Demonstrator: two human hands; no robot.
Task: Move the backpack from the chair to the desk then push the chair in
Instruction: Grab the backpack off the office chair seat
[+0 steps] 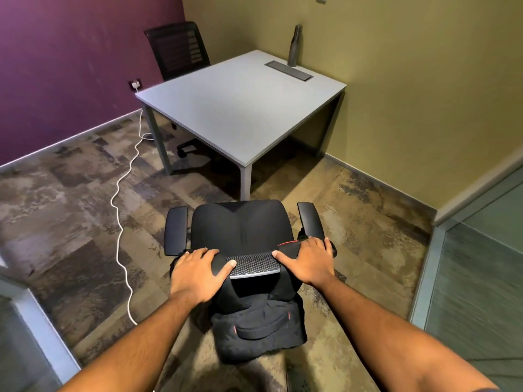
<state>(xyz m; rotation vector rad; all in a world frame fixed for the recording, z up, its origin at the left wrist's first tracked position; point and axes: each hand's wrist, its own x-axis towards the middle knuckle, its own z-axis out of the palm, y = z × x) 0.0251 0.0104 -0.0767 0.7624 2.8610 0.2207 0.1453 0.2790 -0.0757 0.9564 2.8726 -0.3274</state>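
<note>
A black office chair (243,224) stands on the carpet just in front of me, its seat facing the grey desk (240,108) and a short gap away from the desk's near corner. A black backpack (260,329) with red trim hangs down the back of the chair, its straps looped over the top of the mesh backrest. My left hand (198,270) is closed over the backrest's left top corner, on the strap there. My right hand (305,261) is closed over the right top corner, on a red-edged strap.
A steel bottle (294,46) and a cable hatch (288,70) sit at the desk's far edge. A second black chair (178,49) is tucked in at the far side. A white cable (121,193) snakes across the floor on the left. Glass partitions (481,264) flank me.
</note>
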